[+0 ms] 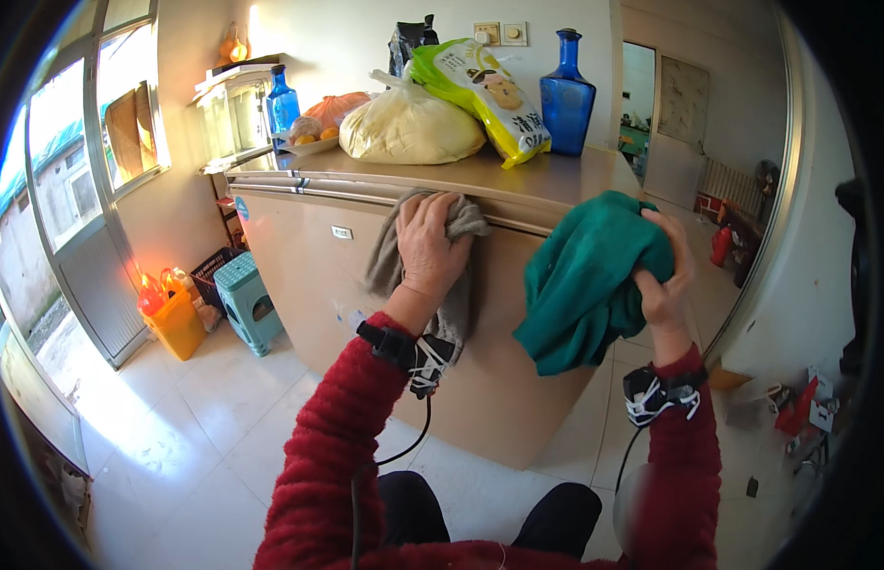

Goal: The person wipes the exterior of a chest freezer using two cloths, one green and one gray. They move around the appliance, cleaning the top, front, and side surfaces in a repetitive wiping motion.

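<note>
My left hand grips a grey-brown cloth against the front upper edge of a beige chest freezer. Part of that cloth hangs down the freezer's front below my wrist. At the right, my right hand holds a bunched green cloth by its right side, in front of the freezer's right part. The green cloth's lower end hangs loose. Whether it touches the freezer, I cannot tell.
On the freezer lid stand two blue glass bottles, a knotted plastic bag, a green-and-white packet and a plate of fruit. A light-blue plastic stool and a yellow bin stand on the floor at left.
</note>
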The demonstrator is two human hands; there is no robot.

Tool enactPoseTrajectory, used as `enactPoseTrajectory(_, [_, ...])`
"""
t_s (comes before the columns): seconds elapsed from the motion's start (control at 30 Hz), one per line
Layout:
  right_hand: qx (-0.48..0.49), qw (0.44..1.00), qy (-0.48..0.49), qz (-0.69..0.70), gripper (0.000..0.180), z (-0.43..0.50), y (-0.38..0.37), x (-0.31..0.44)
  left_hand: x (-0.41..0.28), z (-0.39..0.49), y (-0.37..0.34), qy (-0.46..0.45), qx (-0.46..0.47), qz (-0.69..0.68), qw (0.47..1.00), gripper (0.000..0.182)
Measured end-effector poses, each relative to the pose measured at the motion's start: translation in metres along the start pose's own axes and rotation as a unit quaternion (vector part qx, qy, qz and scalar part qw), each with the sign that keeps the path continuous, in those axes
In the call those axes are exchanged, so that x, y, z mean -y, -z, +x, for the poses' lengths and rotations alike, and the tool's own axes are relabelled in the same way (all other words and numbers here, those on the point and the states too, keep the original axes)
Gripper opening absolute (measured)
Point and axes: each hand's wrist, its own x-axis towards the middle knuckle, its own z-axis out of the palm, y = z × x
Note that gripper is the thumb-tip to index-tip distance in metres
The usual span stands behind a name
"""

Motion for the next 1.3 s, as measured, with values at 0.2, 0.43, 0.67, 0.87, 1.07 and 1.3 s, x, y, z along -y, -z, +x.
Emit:
enactPoseTrajectory(0.2, [-0.18,0.939,-0.172,0.235,0.038,-0.039,0.018,0.01,-0.094,0.004,-0.007,-0.084,0.089,-0.099,0.988,0.055])
enactPoseTrajectory(0.43, [-0.389,0.854,-0.27,0.215,0.038,-0.144,0.113,0.058,-0.075,-0.051,-0.011,-0.004,0.002,-0.014,1.0,0.063])
enactPoseTrajectory(0.67, [-0.428,0.81,-0.375,0.141,0.038,-0.237,0.175,0.062,-0.16,-0.069,-0.059,0.048,-0.037,-0.192,0.979,0.069])
enactPoseTrajectory(0.87, [-0.458,0.782,-0.399,0.135,0.04,-0.283,0.195,0.031,-0.167,-0.074,-0.101,-0.099,0.061,-0.148,0.982,0.076])
enactPoseTrajectory(1.07, [-0.48,0.744,-0.447,0.129,0.041,-0.315,0.204,0.024,-0.142,-0.258,-0.105,-0.095,0.274,-0.052,0.956,0.08])
enactPoseTrajectory(1.3, [-0.469,0.749,-0.448,0.133,0.036,-0.329,0.222,0.028,-0.096,-0.284,-0.091,-0.226,0.365,-0.153,0.89,0.052])
